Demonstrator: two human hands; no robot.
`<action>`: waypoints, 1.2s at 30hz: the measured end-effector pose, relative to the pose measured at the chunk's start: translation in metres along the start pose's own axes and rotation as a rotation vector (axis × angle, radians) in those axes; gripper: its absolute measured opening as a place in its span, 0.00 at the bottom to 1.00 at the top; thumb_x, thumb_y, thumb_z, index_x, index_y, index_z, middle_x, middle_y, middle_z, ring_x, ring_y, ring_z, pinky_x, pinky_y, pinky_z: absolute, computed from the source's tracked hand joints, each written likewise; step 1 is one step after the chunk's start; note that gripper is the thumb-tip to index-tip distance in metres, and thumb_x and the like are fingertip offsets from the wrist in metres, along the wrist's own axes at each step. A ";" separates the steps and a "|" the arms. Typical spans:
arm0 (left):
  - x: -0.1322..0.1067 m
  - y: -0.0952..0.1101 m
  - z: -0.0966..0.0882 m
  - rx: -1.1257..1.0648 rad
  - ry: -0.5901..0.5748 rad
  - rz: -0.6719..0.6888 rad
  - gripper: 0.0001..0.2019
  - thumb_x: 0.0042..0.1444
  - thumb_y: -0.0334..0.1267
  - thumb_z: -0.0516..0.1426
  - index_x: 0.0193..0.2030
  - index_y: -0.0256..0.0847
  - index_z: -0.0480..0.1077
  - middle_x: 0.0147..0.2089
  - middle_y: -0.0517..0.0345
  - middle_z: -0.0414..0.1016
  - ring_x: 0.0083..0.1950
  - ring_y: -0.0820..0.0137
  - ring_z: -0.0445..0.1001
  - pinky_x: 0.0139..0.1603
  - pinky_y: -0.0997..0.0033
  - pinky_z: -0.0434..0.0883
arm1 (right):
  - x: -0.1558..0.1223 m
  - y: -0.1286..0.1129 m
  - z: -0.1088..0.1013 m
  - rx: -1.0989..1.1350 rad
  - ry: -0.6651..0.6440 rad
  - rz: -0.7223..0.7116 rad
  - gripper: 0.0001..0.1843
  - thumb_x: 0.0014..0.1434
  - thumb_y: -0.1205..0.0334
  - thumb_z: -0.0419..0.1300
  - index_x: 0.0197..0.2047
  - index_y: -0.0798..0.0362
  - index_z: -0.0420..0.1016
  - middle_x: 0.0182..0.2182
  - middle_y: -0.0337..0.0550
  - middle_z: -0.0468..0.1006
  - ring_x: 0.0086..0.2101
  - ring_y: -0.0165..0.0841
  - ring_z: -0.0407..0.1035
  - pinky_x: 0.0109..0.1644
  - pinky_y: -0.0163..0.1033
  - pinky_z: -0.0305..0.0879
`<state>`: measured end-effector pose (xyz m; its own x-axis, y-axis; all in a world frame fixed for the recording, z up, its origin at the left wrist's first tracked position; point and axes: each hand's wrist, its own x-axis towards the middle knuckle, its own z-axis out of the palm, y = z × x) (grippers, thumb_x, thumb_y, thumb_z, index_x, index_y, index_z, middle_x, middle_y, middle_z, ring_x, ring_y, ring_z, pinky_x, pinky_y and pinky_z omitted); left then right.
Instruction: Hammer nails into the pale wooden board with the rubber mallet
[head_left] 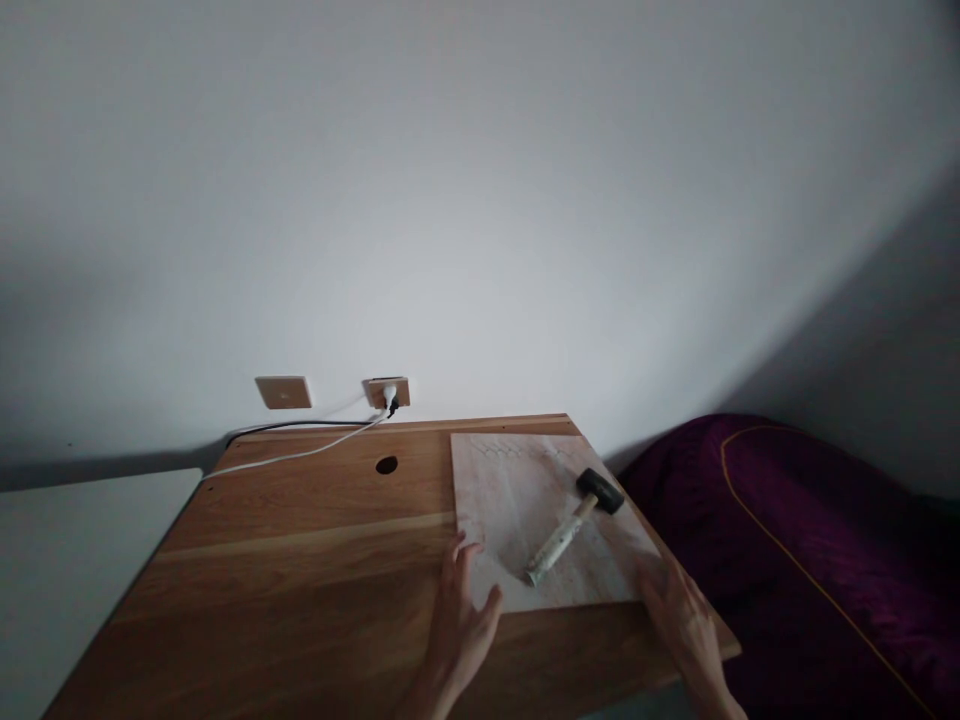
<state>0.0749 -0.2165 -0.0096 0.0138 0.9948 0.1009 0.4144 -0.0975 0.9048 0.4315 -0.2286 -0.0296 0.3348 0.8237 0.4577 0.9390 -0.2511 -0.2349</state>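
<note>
A pale, marbled square tile (510, 500) lies flat at the right side of the wooden table. On top of it rests a mallet (559, 540) with a black head and a worn, light handle. At the tile's near left corner is my left hand (463, 615), its thumb and fingers spread apart around the edge. My right hand (681, 615) is by the near right corner, fingers stretched forward along that side and slightly blurred. Whether either hand presses on the tile is hard to make out.
The wooden table (315, 560) has a round cable hole (386, 465) and stands against a white wall (480, 220). A wall socket (388, 392) holds plugs with a white cable (292, 456). Purple fabric (750, 540) bulges at the right; a white panel (82, 570) stands left.
</note>
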 end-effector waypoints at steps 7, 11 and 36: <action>-0.018 -0.025 -0.052 0.151 0.122 0.136 0.21 0.59 0.36 0.55 0.60 0.44 0.69 0.66 0.44 0.68 0.68 0.53 0.68 0.68 0.45 0.68 | -0.040 -0.022 -0.011 0.177 -0.109 -0.094 0.23 0.64 0.51 0.48 0.53 0.49 0.77 0.52 0.53 0.82 0.49 0.47 0.78 0.47 0.49 0.78; -0.051 -0.049 -0.094 0.302 0.215 0.199 0.19 0.63 0.38 0.55 0.61 0.46 0.69 0.64 0.46 0.70 0.64 0.55 0.72 0.63 0.50 0.74 | -0.061 -0.046 -0.024 0.313 -0.219 -0.025 0.21 0.64 0.46 0.53 0.52 0.48 0.77 0.48 0.51 0.85 0.41 0.45 0.83 0.37 0.42 0.79; 0.023 -0.078 -0.182 0.562 0.358 0.301 0.16 0.61 0.30 0.51 0.55 0.42 0.69 0.49 0.48 0.78 0.52 0.58 0.78 0.55 0.54 0.76 | 0.055 -0.268 -0.033 0.036 -0.601 -0.366 0.17 0.75 0.55 0.48 0.46 0.51 0.76 0.39 0.48 0.85 0.42 0.40 0.81 0.43 0.36 0.67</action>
<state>-0.1232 -0.1916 -0.0027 -0.0579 0.8473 0.5279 0.8456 -0.2394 0.4771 0.2012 -0.1325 0.0870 -0.1130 0.9929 -0.0376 0.9765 0.1040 -0.1889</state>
